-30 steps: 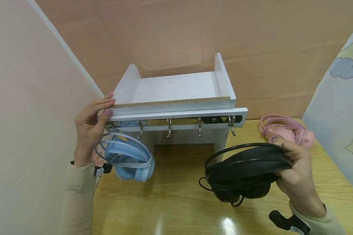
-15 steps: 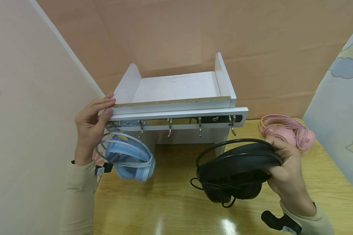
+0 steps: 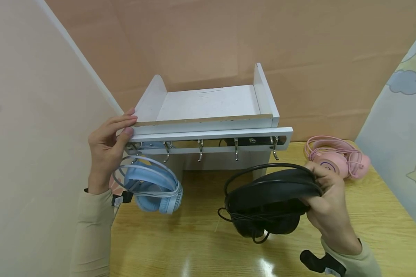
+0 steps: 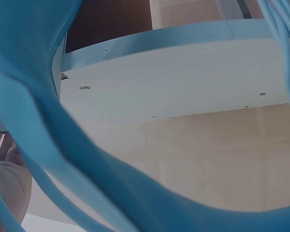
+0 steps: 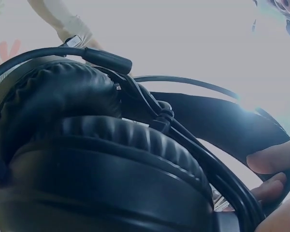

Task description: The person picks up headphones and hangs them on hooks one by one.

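Note:
My right hand grips the headband of a pair of black headphones, held up over the table in front of the rack's right end. In the right wrist view the black ear cups and a bundled cable fill the frame, with finger and thumb pinching the band. My left hand holds the left front corner of a white shelf rack, thumb at the front and fingers on top. Light blue headphones hang from the leftmost hook below that hand. Their blue band crosses the left wrist view.
Several metal hooks line the rack's front bar. Pink headphones with a coiled cable lie on the wooden table at the right. A brown-covered wall stands behind, and pale panels close in both sides.
My right hand has moved left with the black headphones, bringing them nearer the rack's middle. The left hand and the blue headphones stay where they were.

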The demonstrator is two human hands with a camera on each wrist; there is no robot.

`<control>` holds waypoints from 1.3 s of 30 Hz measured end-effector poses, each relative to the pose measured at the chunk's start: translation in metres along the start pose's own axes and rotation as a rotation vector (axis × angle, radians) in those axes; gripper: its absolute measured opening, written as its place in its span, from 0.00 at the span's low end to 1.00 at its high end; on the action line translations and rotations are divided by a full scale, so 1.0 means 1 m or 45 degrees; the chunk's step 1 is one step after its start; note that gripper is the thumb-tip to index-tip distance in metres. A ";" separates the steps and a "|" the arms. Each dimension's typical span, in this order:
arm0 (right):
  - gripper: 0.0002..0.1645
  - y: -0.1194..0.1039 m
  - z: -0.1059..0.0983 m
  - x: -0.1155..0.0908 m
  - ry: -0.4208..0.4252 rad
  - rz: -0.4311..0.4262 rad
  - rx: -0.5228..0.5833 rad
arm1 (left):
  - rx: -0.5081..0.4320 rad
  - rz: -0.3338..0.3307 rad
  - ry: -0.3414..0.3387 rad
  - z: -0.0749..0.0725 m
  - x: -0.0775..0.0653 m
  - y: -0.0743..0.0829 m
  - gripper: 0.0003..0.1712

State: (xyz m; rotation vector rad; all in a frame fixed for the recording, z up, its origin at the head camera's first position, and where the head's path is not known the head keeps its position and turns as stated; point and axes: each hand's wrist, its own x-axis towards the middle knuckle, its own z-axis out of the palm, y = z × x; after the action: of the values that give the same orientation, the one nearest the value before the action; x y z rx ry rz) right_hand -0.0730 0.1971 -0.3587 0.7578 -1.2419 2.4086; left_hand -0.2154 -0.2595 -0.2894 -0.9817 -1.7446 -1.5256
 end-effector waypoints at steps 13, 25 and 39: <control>0.19 0.006 0.005 0.003 0.000 0.016 0.017 | 0.008 -0.011 -0.007 -0.003 -0.001 -0.002 0.11; 0.23 0.007 0.011 0.008 -0.026 0.003 0.050 | 0.032 -0.033 -0.003 -0.003 -0.001 -0.002 0.12; 0.23 0.011 0.018 0.011 -0.008 0.038 0.020 | 0.041 -0.042 0.001 -0.002 0.000 -0.001 0.12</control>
State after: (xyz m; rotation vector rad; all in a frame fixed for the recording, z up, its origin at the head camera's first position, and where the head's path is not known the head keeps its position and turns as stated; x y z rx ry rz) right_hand -0.0816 0.1766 -0.3510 0.7566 -1.2465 2.4449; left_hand -0.2164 -0.2619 -0.2895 -0.9404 -1.7874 -1.5138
